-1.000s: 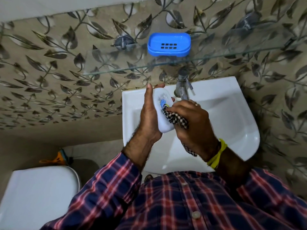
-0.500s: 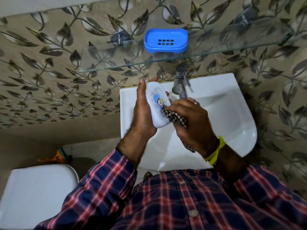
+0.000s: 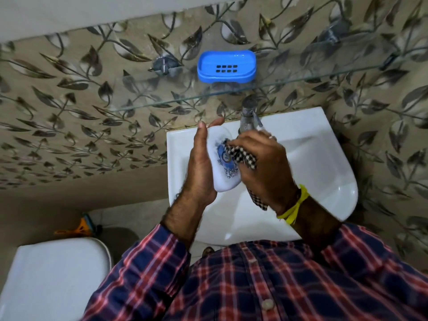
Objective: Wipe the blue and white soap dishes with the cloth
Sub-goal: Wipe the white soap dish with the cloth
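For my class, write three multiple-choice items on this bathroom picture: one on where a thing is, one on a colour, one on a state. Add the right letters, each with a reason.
1. Where is the blue soap dish?
A. in the sink
B. on the glass shelf
C. on the toilet lid

2. What colour is the band on the right wrist?
A. yellow
B. green
C. black

3. What is happening to the white soap dish?
A. it lies in the sink
B. it hangs from the tap
C. it is held and wiped

Answers:
1 B: it stands on the shelf, above the sink.
2 A: the wristband is yellow.
3 C: the left hand holds it while the right hand presses the checked cloth on it.
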Action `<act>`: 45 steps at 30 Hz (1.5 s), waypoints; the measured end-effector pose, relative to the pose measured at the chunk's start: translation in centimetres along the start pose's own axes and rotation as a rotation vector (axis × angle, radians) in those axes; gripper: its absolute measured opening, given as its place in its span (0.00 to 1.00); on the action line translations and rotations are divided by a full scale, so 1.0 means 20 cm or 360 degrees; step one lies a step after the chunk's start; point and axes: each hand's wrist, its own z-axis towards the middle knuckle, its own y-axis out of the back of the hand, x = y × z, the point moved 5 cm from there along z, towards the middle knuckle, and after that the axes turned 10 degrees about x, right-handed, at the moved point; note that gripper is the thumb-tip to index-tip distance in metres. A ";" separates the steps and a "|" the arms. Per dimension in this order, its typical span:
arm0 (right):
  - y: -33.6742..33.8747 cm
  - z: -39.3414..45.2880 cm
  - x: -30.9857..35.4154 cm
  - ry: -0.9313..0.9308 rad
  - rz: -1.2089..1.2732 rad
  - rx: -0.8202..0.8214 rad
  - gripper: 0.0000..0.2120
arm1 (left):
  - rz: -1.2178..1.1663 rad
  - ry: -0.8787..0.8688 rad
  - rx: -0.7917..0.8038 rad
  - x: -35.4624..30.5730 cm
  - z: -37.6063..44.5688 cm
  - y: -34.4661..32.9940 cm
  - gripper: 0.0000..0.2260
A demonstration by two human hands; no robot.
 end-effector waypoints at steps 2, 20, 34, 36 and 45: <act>0.01 0.05 0.02 0.0034 0.0028 -0.0029 0.19 | -0.0011 -0.0002 0.0010 0.01 0.00 0.01 0.27; -0.05 -0.06 0.03 0.0028 -0.0141 0.0198 0.19 | -0.0007 0.0050 0.0079 0.01 0.04 0.06 0.28; -0.06 -0.14 -0.02 0.0148 -0.0137 0.0214 0.16 | 0.0050 -0.0121 -0.0007 -0.08 0.13 0.11 0.23; -0.04 -0.17 -0.07 0.0073 -0.0087 0.0127 0.16 | 0.0059 -0.0115 -0.0030 -0.07 0.14 0.13 0.23; 0.00 -0.11 -0.10 -0.0034 -0.0017 -0.0002 0.18 | 0.0052 -0.0082 0.0005 -0.10 0.11 0.06 0.23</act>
